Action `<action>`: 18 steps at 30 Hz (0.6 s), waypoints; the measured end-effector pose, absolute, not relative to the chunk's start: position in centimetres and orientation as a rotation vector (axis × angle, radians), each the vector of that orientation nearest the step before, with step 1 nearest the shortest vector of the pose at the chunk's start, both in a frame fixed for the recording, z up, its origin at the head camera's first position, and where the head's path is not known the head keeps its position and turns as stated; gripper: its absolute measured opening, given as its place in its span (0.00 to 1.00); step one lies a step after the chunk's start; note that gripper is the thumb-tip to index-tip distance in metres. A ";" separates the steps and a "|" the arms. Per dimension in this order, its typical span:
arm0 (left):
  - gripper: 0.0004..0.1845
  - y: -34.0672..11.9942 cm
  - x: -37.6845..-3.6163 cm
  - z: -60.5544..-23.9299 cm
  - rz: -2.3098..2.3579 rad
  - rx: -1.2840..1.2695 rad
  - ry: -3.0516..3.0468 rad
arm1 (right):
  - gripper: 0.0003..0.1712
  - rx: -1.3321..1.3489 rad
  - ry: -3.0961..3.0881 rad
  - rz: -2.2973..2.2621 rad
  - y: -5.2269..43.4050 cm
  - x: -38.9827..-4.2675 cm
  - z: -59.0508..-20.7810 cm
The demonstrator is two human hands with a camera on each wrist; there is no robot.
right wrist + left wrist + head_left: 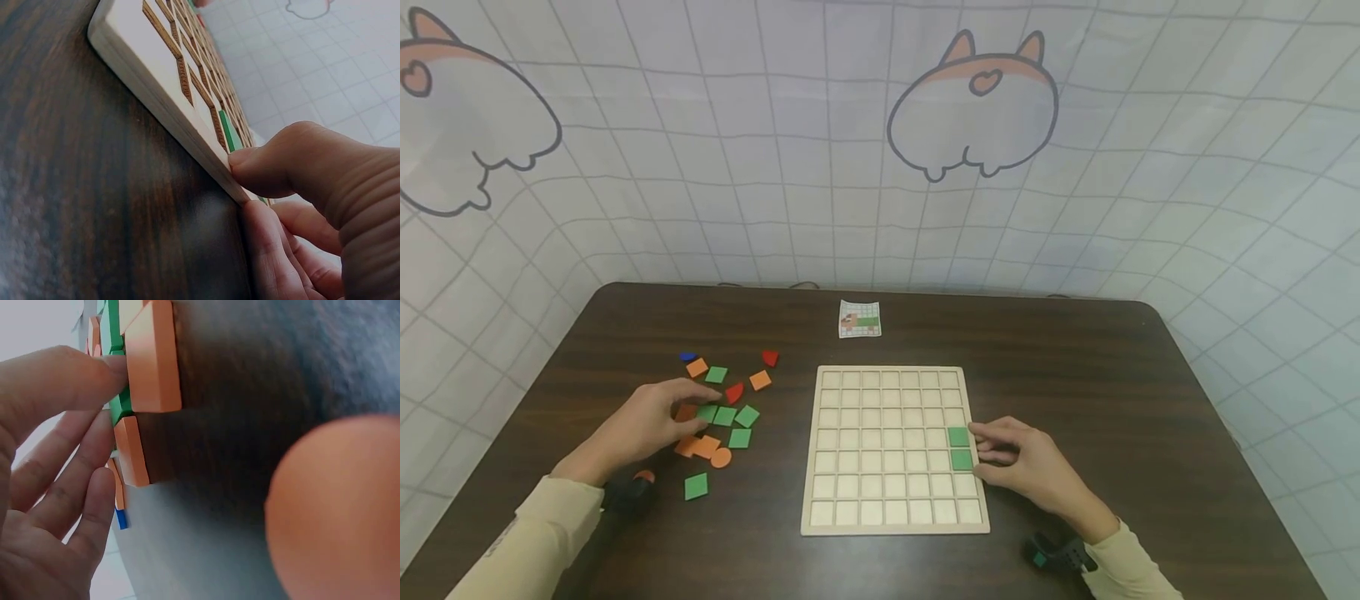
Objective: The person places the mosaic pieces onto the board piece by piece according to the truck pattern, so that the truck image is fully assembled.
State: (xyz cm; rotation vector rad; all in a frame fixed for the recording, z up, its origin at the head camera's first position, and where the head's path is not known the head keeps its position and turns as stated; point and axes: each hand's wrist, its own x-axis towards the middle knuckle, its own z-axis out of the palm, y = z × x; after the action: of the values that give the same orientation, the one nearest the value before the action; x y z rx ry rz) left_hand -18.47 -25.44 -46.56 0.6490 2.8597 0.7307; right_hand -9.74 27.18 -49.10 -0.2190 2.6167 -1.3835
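A pale wooden grid board (895,527) lies on the dark table, with two green square tiles (961,459) set one above the other in its right-hand column. My right hand (1030,467) rests against the board's right edge beside these tiles, thumb and fingertips touching the rim. To the left of the board, my left hand (651,421) reaches over a loose group of tiles, thumb and index finger apart around a green square tile (706,413). The left wrist view has the thumb at this cluster, close to an orange tile (150,362).
Several green, orange, red and blue pieces lie loose around the left hand, including an orange disc (721,457) and a green tile (696,486) nearer me. Behind the board sits a small picture card (859,320). A grid-patterned curtain (820,167) surrounds the table.
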 end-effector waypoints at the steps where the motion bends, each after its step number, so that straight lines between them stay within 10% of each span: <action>1: 0.22 -25.5 -18.5 -46.6 0.733 0.655 2.859 | 0.33 -0.220 2.615 -1.385 27.2 -9.7 -49.1; 18: 0.21 -25.8 -18.9 -46.4 0.687 0.641 2.848 | 0.32 -0.234 2.603 -1.407 27.2 -9.7 -49.3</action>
State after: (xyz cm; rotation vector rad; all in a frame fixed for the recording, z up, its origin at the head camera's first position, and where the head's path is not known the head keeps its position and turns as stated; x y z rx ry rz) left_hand -18.94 -25.82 -46.45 0.6414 2.8483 0.6867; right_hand -9.70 27.24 -49.27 -0.2338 2.6030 -1.4071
